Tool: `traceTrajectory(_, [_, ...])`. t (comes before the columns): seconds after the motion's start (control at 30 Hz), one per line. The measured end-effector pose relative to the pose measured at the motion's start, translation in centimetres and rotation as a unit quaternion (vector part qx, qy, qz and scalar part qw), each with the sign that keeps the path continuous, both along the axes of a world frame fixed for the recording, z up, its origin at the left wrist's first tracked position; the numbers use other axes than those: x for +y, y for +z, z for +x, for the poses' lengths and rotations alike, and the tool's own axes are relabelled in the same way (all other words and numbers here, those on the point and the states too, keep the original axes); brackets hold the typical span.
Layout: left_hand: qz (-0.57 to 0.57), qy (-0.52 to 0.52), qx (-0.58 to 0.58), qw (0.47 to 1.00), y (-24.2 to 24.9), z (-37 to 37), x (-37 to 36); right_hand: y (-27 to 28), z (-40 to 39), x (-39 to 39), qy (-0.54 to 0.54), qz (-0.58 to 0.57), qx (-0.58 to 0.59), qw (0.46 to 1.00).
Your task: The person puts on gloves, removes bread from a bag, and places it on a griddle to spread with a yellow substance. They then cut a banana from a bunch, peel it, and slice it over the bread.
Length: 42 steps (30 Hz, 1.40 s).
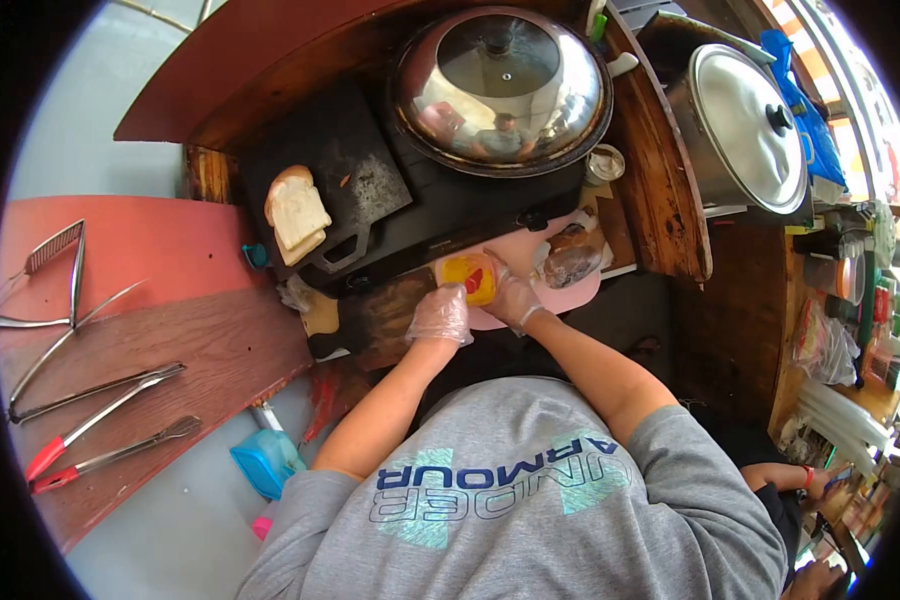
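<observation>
Both my hands wear clear plastic gloves. Between them is a yellow tub-like container [458, 269] with a red patch on it, over a pale pink board [519, 246]. My left hand [440, 315] grips its near left side with curled fingers. On the other side, my right hand [514, 298] closes around the right edge, its fingertips partly hidden. Just right of that hand, a brown loaf-like item wrapped in clear plastic [572, 255] lies on the board. Slices of white bread [299, 217] lie stacked on the dark griddle [375, 190], ahead and to the left.
A large lidded pan [505, 130] stands behind the griddle, with a lidded steel pot [745, 130] farther right. Several tongs [110, 455] rest on the reddish counter [160, 270] at left. Another person's hand [820, 483] shows at lower right. A small tin [604, 164] sits beside the pan.
</observation>
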<state>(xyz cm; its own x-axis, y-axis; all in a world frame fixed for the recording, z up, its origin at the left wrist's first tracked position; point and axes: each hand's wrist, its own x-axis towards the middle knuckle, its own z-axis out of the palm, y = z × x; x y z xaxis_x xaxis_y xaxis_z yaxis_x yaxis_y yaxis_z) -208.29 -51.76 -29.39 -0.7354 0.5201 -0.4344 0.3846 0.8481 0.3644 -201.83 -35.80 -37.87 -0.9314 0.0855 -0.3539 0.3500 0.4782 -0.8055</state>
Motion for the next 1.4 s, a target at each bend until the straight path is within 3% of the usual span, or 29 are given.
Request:
traceTrajectory(0.07, [0.015, 0.016, -0.004, 1.000, -1.0, 0.8, 0.3, -2.2, -0.4, 0.2, 0.145, 0.124, 0.068, 0.979])
traceTrajectory(0.1, [0.013, 0.018, -0.003, 1.000, -1.1, 1.2, 0.5, -2.9, -0.4, 0.1, 0.146, 0.121, 0.069, 0.979])
traceTrajectory(0.17, [0.035, 0.036, 0.001, 0.999, -1.3, 1.7, 0.7, -4.2, -0.3, 0.0, 0.196, 0.214, 0.184, 0.939])
traceTrajectory(0.27, [-0.002, 0.046, 0.001, 0.999, 0.2, 1.2, 0.6, -8.5, 0.4, -0.8, 0.109, 0.120, 0.150, 0.975])
traceTrajectory(0.33, [-0.044, 0.067, 0.008, 0.997, 2.9, 0.1, 0.7, -7.9, 0.2, -1.0, 0.041, 0.047, 0.099, 0.993])
traceTrajectory(0.37, [-0.049, 0.083, 0.019, 0.995, 4.7, -0.4, 0.9, -6.6, -0.1, -0.9, 0.002, 0.007, 0.059, 0.998])
traceTrajectory(0.47, [-0.070, 0.060, 0.063, 0.994, 0.7, -0.3, 0.0, 5.9, -1.9, 1.2, 0.028, -0.055, -0.037, 0.997])
traceTrajectory(0.57, [-0.106, 0.059, 0.047, 0.992, 0.7, -0.6, 1.4, -1.8, -1.4, -0.5, 0.070, 0.044, 0.069, 0.994])
traceTrajectory(0.63, [-0.094, 0.073, 0.026, 0.993, 1.2, -1.1, 2.2, -2.6, -1.5, -0.9, 0.075, 0.093, 0.122, 0.985])
traceTrajectory(0.67, [-0.094, 0.073, 0.025, 0.993, 1.6, -1.4, 2.3, -2.8, -0.9, -0.9, 0.026, 0.044, 0.057, 0.997])
traceTrajectory(0.8, [-0.182, 0.076, -0.070, 0.978, 6.0, -2.9, 4.5, 0.2, -0.5, -1.0, -0.013, 0.030, 0.012, 0.999])
traceTrajectory(0.87, [-0.195, 0.091, -0.087, 0.973, 5.5, -2.9, 5.0, 0.0, -0.6, -1.2, -0.010, -0.009, 0.058, 0.998])
traceTrajectory(1.03, [-0.180, 0.104, -0.122, 0.971, 4.0, -2.9, 4.8, 0.5, -0.9, -1.2, -0.006, 0.015, 0.066, 0.998])
traceTrajectory(1.1, [-0.181, 0.090, -0.086, 0.975, 4.9, -2.4, 3.7, 0.8, -0.8, -1.3, -0.029, 0.036, 0.052, 0.998])
traceTrajectory(1.17, [-0.184, 0.077, -0.050, 0.979, 6.0, -2.2, 3.1, 2.5, -1.3, -0.8, 0.066, 0.086, 0.111, 0.988])
traceTrajectory(1.4, [-0.191, 0.074, -0.045, 0.978, 4.4, -2.4, 3.0, 1.5, -2.3, -0.4, 0.097, 0.007, 0.064, 0.993])
